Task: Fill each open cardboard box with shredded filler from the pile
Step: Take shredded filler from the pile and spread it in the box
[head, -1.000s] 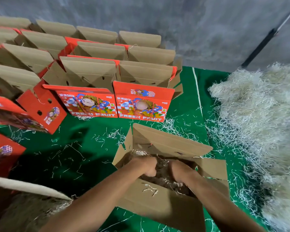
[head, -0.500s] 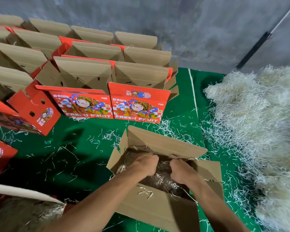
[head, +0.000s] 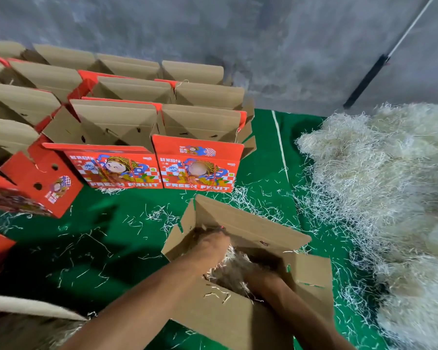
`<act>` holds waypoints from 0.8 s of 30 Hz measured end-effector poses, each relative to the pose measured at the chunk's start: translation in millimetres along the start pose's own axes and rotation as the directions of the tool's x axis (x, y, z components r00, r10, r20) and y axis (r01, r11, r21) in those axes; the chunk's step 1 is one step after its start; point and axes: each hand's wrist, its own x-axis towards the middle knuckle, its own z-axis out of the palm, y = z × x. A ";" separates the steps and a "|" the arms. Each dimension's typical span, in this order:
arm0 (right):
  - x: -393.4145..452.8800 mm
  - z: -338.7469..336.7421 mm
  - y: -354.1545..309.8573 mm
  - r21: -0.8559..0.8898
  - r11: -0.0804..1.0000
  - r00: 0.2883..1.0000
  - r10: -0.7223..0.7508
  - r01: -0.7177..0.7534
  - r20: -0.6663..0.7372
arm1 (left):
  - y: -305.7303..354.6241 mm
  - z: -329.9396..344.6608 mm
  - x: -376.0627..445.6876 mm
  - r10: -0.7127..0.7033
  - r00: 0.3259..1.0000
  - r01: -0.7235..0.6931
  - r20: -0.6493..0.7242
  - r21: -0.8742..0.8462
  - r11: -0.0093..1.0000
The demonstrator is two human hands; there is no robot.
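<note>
While both hands are down inside the open box at about 6 o'clock of the view, the step in hand seems to be the spreading and pressing of the shredded filler that already lies in it. The left hand is at the far left corner of the box, its back turned up, and the fingers go down into the shreds; I cannot tell if they grip a tuft or only push it. The right hand is deeper, near the middle of the box, partly covered by filler and shadow, so its fingers are also not readable, perhaps they are curled in the shreds. The flaps of the box stand open and loose strands hang over its near edge.

The big pile lies on the green mat from 1 to 4 o'clock, close to the right flap of the box but apart from it. At 10 to 12 o'clock stand the rows of red printed boxes with flaps up; their insides are not visible from here.

I judge this box is partly filled. The next move probably calls for levelling the filler into the corners, then reaching to the pile at 3 o'clock for another handful if it is low, or bringing in another box.
</note>
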 end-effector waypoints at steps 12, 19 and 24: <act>5.1 -47.5 -37.5 -0.006 0.999 0.991 -0.052 0.052 -0.120 | -26.8 23.9 -8.8 -0.035 0.980 0.042 0.195 -0.032 0.999; 0.2 -19.9 -28.5 -0.026 0.964 0.964 -0.263 0.264 0.050 | -27.0 40.5 7.6 -0.074 0.933 -0.008 0.352 0.226 0.974; 1.3 -12.3 -13.0 -0.287 0.944 0.984 -0.134 0.163 0.119 | -21.8 32.6 2.5 -0.127 0.930 0.011 0.344 0.320 0.948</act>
